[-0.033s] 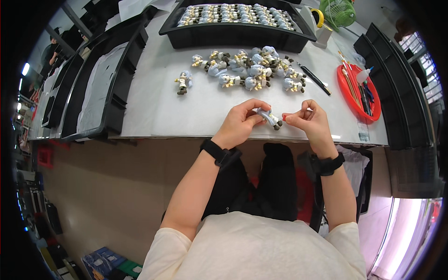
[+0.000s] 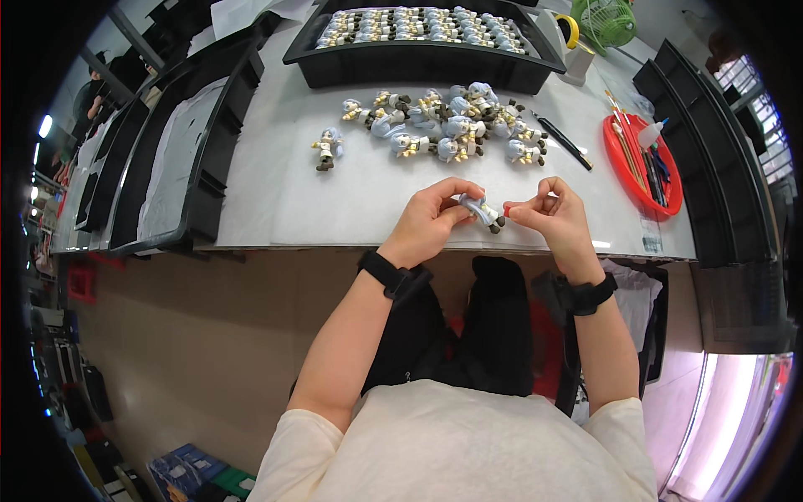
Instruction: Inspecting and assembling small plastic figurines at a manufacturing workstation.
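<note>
Near the front edge of the table, my left hand (image 2: 427,222) is closed on a small figurine (image 2: 483,211) with pale blue hair, white clothes and dark boots. The figurine lies tilted, its boots toward my right hand (image 2: 554,219). Between the thumb and forefinger of that hand is a small red piece (image 2: 508,212), close beside the boots; its kind is too small to tell. Beyond my hands lies a loose pile of similar figurines (image 2: 460,130). One more figurine (image 2: 327,149) lies apart, to the left of the pile.
A black tray (image 2: 427,69) filled with rows of figurines stands at the back. To the right are a black pen (image 2: 562,142) and a red basket (image 2: 621,167) with brushes and a bottle. Black bins (image 2: 205,180) line the left side; more black trays (image 2: 711,151) stand far right.
</note>
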